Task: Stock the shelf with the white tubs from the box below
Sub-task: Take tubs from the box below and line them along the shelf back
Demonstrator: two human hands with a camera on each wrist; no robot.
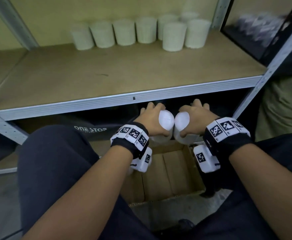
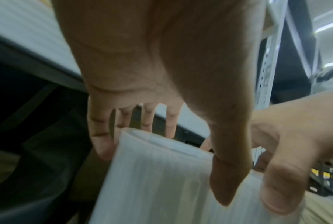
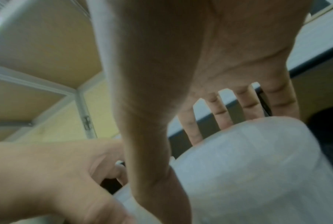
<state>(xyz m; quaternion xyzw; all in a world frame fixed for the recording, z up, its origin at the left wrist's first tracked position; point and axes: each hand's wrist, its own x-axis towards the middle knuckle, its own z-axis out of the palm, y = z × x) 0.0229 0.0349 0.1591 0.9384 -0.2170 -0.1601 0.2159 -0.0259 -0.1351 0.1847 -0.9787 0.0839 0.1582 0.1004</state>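
My left hand [image 1: 152,116] grips a white tub [image 1: 165,122] from above, thumb on the near side and fingers over the far side. My right hand [image 1: 195,115] grips a second white tub [image 1: 180,125] the same way. The two tubs touch side by side, just below the shelf's front rail [image 1: 133,97] and above the open cardboard box [image 1: 167,170]. In the left wrist view the tub [image 2: 161,181] shows ribbed sides under my left hand [image 2: 161,159]. In the right wrist view the other tub [image 3: 257,166] sits under my right hand [image 3: 190,159]. Several white tubs [image 1: 138,32] stand in a row at the back of the shelf.
The wooden shelf board [image 1: 107,75] has open room in front of the tub row. Grey metal uprights [image 1: 263,80] frame the shelf at right and left. A dark box printed "ONE STOP" [image 1: 89,129] sits under the shelf. My knees flank the cardboard box.
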